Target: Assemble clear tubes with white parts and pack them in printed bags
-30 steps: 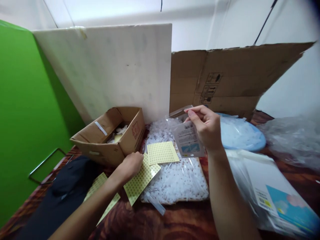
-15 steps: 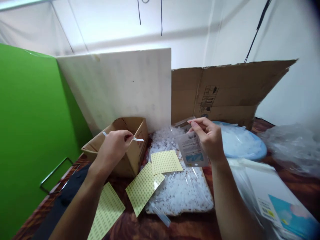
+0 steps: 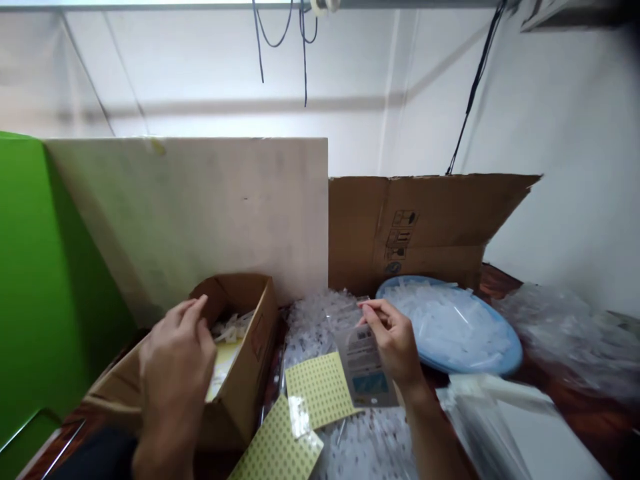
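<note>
My right hand [image 3: 393, 343] pinches the top edge of a small clear printed packet [image 3: 366, 371], holding it upright over a bag of white plastic parts [image 3: 320, 317]. My left hand [image 3: 175, 363] hovers over the open cardboard box [image 3: 245, 393] at the left, fingers loosely apart with nothing visible in them. Inside the box lie white strips and yellow paper [image 3: 227, 333]. Two yellow dotted sticker sheets [image 3: 320, 390] rest on the bag between my hands.
A white board [image 3: 200, 207] and a flattened cardboard sheet [image 3: 425, 223] stand behind the work area. A blue basin [image 3: 500, 363] filled with clear plastic sits at the right, with crumpled plastic bags [image 3: 565, 333] beyond it. A green panel [image 3: 30, 280] stands at the left.
My left hand has let go of the thin white strip it carried and now hangs open over the box. The camera has tilted upward. My right hand still holds the packet.
</note>
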`<state>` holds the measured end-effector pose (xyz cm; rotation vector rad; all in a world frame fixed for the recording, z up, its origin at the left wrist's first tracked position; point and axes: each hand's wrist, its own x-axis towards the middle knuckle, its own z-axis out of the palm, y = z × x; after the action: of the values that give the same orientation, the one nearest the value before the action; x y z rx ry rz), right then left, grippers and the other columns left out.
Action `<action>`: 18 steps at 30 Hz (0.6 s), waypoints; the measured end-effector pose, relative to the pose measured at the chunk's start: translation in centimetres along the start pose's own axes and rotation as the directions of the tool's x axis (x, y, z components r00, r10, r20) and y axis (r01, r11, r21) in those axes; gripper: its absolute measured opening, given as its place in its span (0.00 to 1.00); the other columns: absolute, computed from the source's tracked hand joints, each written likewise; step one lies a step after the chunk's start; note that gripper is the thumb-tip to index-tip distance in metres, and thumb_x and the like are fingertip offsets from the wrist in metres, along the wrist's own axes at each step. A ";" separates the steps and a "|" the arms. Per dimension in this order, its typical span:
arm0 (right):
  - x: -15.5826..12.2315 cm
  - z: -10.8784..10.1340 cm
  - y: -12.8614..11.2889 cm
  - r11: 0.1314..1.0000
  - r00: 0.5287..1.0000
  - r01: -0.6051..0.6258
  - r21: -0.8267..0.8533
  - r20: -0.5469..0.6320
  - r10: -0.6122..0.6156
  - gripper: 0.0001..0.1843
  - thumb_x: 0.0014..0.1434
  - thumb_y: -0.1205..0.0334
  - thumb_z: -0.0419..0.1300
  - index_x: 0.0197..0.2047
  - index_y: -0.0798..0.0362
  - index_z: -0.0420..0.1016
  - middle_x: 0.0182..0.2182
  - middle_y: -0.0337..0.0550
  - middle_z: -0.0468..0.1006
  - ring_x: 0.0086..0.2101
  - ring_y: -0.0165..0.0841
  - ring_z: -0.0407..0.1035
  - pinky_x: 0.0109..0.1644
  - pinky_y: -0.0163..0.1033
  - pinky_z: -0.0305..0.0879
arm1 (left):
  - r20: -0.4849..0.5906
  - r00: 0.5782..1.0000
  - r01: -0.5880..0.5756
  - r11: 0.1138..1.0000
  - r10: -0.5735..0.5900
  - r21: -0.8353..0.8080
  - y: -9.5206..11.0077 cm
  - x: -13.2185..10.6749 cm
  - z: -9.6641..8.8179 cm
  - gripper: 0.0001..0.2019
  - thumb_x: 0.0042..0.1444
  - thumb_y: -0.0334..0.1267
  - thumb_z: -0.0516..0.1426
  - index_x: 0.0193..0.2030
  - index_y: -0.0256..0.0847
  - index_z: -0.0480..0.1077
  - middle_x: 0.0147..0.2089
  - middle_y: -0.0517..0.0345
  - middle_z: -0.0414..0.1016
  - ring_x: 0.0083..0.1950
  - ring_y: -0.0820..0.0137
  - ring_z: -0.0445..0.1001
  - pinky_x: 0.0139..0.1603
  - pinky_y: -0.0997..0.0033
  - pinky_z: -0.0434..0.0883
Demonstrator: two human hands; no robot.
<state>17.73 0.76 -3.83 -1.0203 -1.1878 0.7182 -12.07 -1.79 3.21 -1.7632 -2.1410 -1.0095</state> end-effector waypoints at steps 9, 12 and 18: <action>-0.1 3.5 0.6 0.997 0.993 0.010 -0.076 -0.120 -0.019 0.24 0.69 0.41 0.55 0.49 0.50 0.82 0.45 0.52 0.85 0.44 0.46 0.80 0.45 0.45 0.77 | 0.351 0.839 0.161 0.425 0.417 -0.891 10.2 -5.1 11.7 0.30 0.61 0.51 0.63 0.69 0.48 0.68 0.73 0.46 0.64 0.74 0.50 0.61 0.74 0.50 0.59; -0.4 4.2 1.0 0.996 0.999 0.030 -0.078 0.047 -0.027 0.24 0.72 0.44 0.51 0.48 0.48 0.83 0.46 0.51 0.84 0.46 0.45 0.79 0.46 0.45 0.77 | 0.466 0.800 0.408 0.226 0.378 -0.884 9.1 -4.0 13.7 0.32 0.62 0.57 0.61 0.68 0.43 0.68 0.70 0.42 0.69 0.71 0.51 0.65 0.73 0.51 0.60; -0.1 4.7 2.3 0.980 0.980 0.016 -0.200 -0.190 -0.055 0.18 0.64 0.46 0.63 0.51 0.49 0.79 0.46 0.49 0.80 0.40 0.42 0.77 0.43 0.44 0.75 | 0.605 0.706 0.648 0.010 0.368 -0.762 8.5 -3.7 15.0 0.29 0.62 0.61 0.59 0.61 0.42 0.73 0.52 0.46 0.81 0.46 0.59 0.80 0.46 0.66 0.76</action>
<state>13.29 2.83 -5.74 -1.2030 -1.1186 0.4654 0.77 4.86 -6.83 -2.8584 -1.8642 -3.0535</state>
